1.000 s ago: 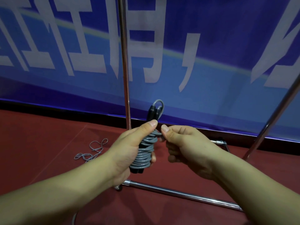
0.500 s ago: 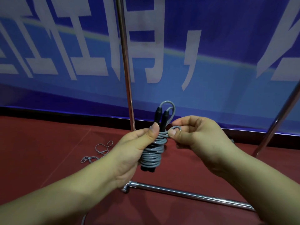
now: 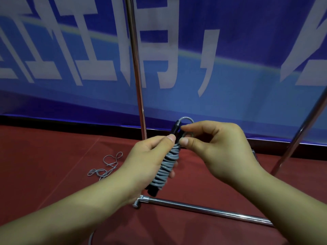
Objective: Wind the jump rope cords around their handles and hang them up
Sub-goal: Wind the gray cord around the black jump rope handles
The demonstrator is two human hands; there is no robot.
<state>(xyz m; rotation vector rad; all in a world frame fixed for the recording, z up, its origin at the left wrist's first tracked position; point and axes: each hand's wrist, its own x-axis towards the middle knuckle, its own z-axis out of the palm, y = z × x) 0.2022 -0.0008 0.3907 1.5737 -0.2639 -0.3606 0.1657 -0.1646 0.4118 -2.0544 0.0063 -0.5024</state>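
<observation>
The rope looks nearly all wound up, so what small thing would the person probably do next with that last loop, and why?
Probably tuck or slip the cord loop over the black handle tips. The left hand grips the wound bundle, and the right hand pinches the loop beside the tips, so the coils likely need locking before hanging.

Two bare forearms reach in from the bottom corners, with no sleeves, watch, bracelet or rings in sight. The left hand (image 3: 150, 156) and right hand (image 3: 217, 149) wear no gloves. Fingernails are short and unpainted; the thumb nails show plainly. The rest of the body is out of view.
</observation>
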